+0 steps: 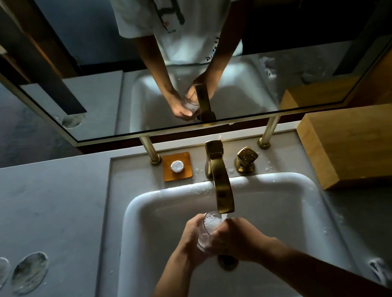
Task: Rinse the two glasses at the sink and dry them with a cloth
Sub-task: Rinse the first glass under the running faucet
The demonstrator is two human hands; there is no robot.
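While water from the brass tap (220, 182) foams inside it, the glass (207, 230) sits tilted over the middle of the white sink (305, 208), its mouth under the spout, with the left hand (192, 239) wrapped around its side and the right hand (236, 239) curled against its other side near the rim. To rinse it well, the person would do best to turn the glass slowly under the stream, let the water reach the whole inner wall, then tip it out over the drain while keeping a firm hold, since wet glass is likely slippery. The base of the glass and the right fingertips are hidden behind the hands. Two clear round shapes (14, 274) on the left counter are hard to identify, and neither a second glass nor a cloth can be made out in the dim light.
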